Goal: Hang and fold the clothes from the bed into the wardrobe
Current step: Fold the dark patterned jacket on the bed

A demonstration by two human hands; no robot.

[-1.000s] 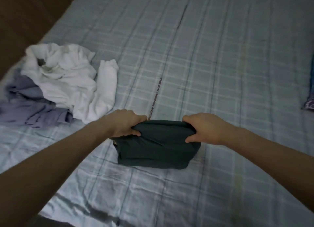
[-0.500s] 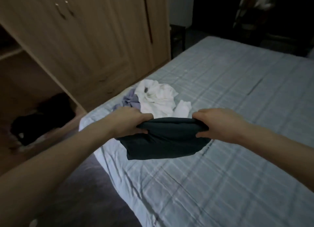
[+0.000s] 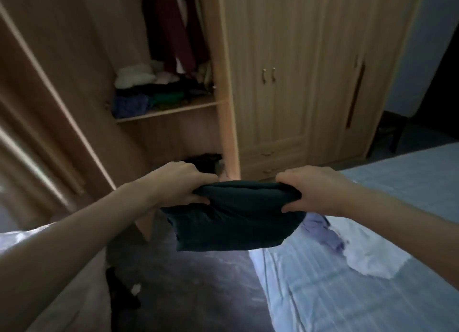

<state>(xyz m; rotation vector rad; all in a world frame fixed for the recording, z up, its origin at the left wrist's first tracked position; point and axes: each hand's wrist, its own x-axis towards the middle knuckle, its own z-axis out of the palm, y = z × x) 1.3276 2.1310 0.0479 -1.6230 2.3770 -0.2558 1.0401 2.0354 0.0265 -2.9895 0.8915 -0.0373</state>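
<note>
Both hands, left hand [image 3: 182, 183] and right hand [image 3: 311, 190], grip opposite ends of a folded dark garment [image 3: 236, 220], keeping its fold intact in mid-air between the bed [image 3: 372, 282] and the open wardrobe [image 3: 223, 83] shelf [image 3: 169, 109].

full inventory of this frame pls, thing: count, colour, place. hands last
folded garment: 1, dark teal-grey, held in the air between bed and wardrobe
wardrobe: 1, light wood, ahead; left section open, other doors closed
shelf: 1, light wood, inside the open section
stacked clothes: several, white, black, green, blue, on the shelf
hanging clothes: a few, dark red and dark, above the shelf
dark item: 1, black, low in the open section, partly hidden
bed: 1, pale blue check sheet, lower right
white garment: 1, white, crumpled at the bed edge
purple garment: 1, lilac, beside the white one
floor: dark, centre bottom
left hand: 1, grip on garment's left end
right hand: 1, grip on garment's right end
</note>
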